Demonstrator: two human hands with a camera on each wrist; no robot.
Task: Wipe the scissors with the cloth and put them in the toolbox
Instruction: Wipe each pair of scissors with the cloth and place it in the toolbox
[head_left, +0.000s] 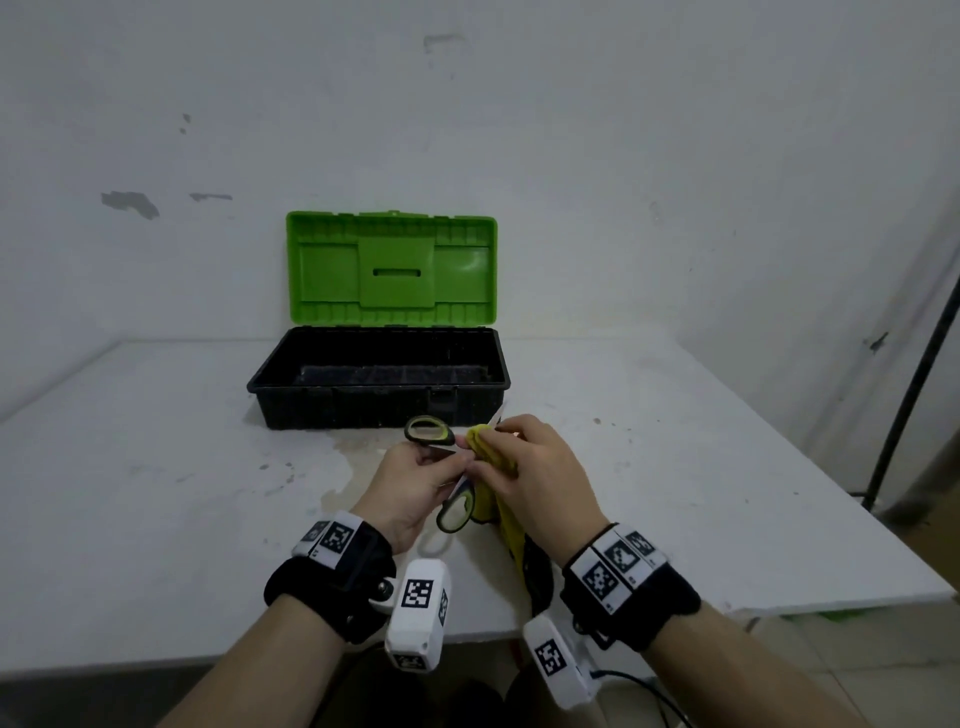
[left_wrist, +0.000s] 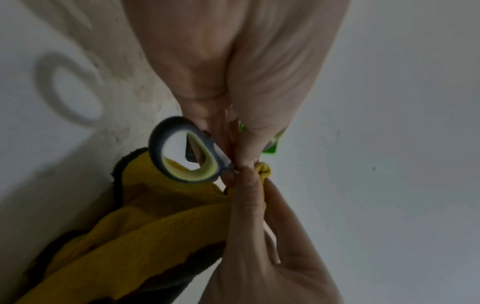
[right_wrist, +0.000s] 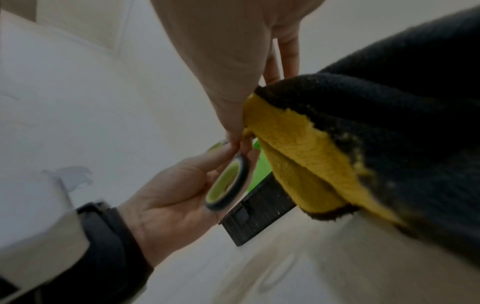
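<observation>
Fingers (head_left: 415, 460) of left hand (head_left: 410, 488) grip scissors (head_left: 427, 432); right hand (head_left: 540, 478) pinches cloth (left_wrist: 161, 216) (yellow, dark-edged) just before open toolbox (head_left: 377, 382).

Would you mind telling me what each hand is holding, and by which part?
The left hand holds the scissors near the handle loops; the right hand pinches the yellow cloth, bunched, against the blades.
</observation>
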